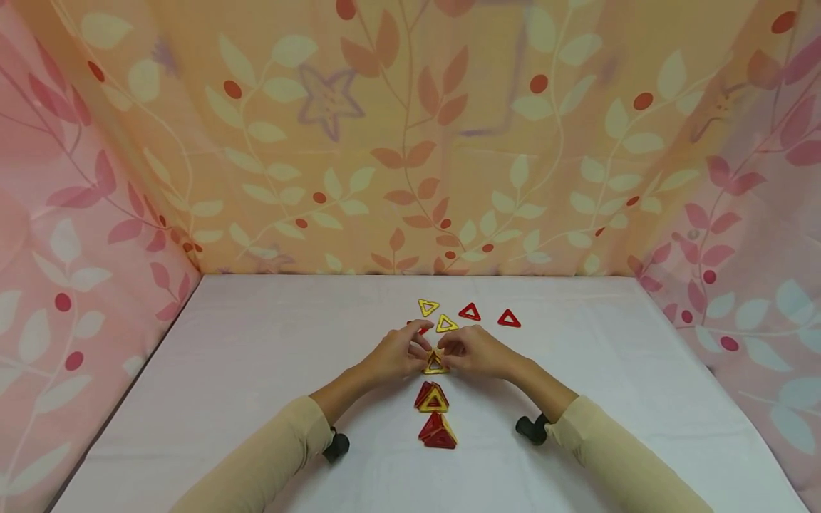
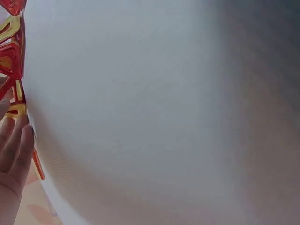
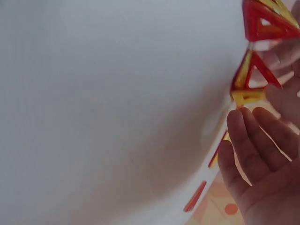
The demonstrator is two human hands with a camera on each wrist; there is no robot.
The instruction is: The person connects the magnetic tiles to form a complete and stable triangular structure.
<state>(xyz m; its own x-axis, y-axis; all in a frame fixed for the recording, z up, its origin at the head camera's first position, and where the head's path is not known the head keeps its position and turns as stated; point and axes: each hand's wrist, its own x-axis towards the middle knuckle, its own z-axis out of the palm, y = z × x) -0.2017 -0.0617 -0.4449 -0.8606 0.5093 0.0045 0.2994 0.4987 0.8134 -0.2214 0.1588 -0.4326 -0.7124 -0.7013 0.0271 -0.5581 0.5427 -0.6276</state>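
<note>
"Beige sleeves (image 1: 256, 456) come closest. Beyond?"

"One mostly red pyramid (image 1: 437, 432) on the bench (image 1: 212, 399), then a yellow-fronted pyramid (image 1: 434, 407)."

"And the hands?"

"Left hand (image 1: 399, 354) and right hand (image 1: 477, 352), fingers bent and nearly closed, pinch a third pyramid (image 1: 436, 370) from either side, just past those two."

"Farther off?"

"Loose triangles (image 1: 476, 313), red and yellow, lying flat."

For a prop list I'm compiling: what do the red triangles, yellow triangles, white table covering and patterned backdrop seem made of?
Red triangles and yellow triangles: probably glossy, translucent plastic, judging by bright highlights and colour showing through.
White table covering: perhaps matt cloth, from its faint creases; a thin sheet is possible.
Patterned backdrop: likely printed fabric, dull-finished, with soft folds.
</note>
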